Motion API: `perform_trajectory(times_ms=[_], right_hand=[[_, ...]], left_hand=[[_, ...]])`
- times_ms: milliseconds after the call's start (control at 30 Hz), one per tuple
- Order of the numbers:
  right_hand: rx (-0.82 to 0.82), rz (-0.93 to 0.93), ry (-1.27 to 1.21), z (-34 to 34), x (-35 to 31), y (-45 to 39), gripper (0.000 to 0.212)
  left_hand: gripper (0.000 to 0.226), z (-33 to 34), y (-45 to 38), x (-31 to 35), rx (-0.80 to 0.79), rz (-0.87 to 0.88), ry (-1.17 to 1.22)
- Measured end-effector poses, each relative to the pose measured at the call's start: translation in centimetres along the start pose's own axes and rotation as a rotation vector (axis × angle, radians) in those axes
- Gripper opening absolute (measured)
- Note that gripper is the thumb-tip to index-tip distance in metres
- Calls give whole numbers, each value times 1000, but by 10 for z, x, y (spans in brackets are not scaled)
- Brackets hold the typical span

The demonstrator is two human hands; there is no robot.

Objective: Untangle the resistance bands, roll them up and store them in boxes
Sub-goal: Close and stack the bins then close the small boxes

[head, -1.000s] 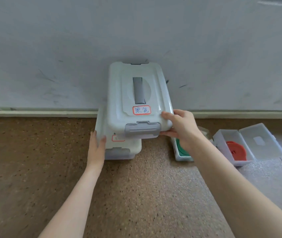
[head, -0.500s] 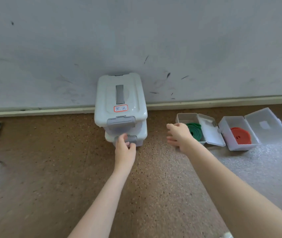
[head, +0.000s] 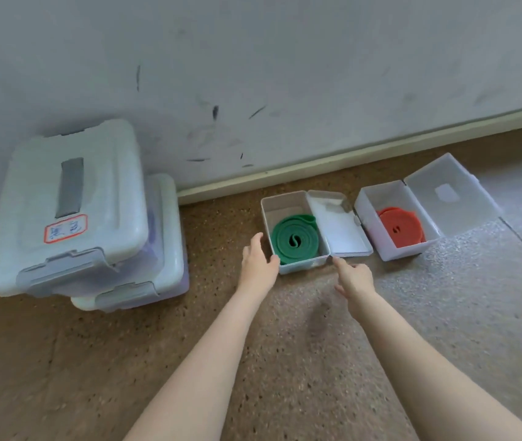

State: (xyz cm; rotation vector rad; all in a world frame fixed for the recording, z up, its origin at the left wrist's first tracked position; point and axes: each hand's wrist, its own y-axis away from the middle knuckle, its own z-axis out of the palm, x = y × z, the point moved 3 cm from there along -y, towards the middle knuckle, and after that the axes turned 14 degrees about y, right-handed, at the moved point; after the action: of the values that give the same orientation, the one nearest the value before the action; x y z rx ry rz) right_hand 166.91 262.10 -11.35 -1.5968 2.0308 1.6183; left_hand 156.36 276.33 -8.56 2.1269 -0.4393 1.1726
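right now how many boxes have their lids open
2: the box with the green band between the hands, and the box with the red band to its right. The two stacked boxes at left are shut.

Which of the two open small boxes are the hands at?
The box holding the green band, left of the red band's box; left hand and right hand flank it.

Brown speckled floor, grey patch at right. On floor by wall: two stacked lidded boxes at left, green-band box, red-band box, both open.
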Motion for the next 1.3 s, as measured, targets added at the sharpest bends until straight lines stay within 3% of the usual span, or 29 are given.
perform_trajectory(times_ms=[133, 300, 367, 400, 500, 533, 600, 667, 700, 767, 867, 967, 1100, 1200, 1300], right_hand=[[-88, 35, -444, 4, -2, -23, 38], [-193, 0, -367, 21, -2, -18, 31], [-164, -10, -308, 23, 4, -10, 35], [-118, -44, -326, 22, 7, -7, 37], [8, -313, -383, 21, 5, 16, 18], [13, -477, -272, 22, 1, 26, 21], [-69, -854, 213, 37, -5, 43, 49], [-155, -980, 749, 61, 5, 51, 70], [-173, -971, 904, 69, 11, 53, 69], [-150, -974, 1020, 77, 18, 55, 60], [-159, -987, 1044, 76, 16, 53, 55], [-175, -960, 956, 75, 8, 48, 51], [-219, -726, 627, 84, -4, 39, 75], [-167, -735, 752, 91, -1, 36, 84], [-184, -717, 767, 91, -4, 37, 86]], left_hand=[[63, 30, -25, -11, 41, -51, 75], [65, 20, -31, -32, 119, -55, 114], [65, 4, -16, -49, 141, -66, 126], [66, -6, -7, -58, 143, -58, 136], [64, -27, 15, -81, 70, -26, 165], [58, -33, 18, -86, 46, -35, 205], [40, -43, 17, -88, 35, -121, 426], [38, -47, 13, -83, 29, -254, 764], [44, -49, 11, -80, 35, -305, 855], [46, -52, 4, -72, 35, -345, 804], [37, -51, -7, -64, 93, -331, 589], [36, -48, -15, -60, 154, -339, 538], [31, -48, -19, -66, 135, -375, 571], [24, -49, -22, -69, 125, -359, 615], [22, -48, -19, -62, 197, -275, 431]])
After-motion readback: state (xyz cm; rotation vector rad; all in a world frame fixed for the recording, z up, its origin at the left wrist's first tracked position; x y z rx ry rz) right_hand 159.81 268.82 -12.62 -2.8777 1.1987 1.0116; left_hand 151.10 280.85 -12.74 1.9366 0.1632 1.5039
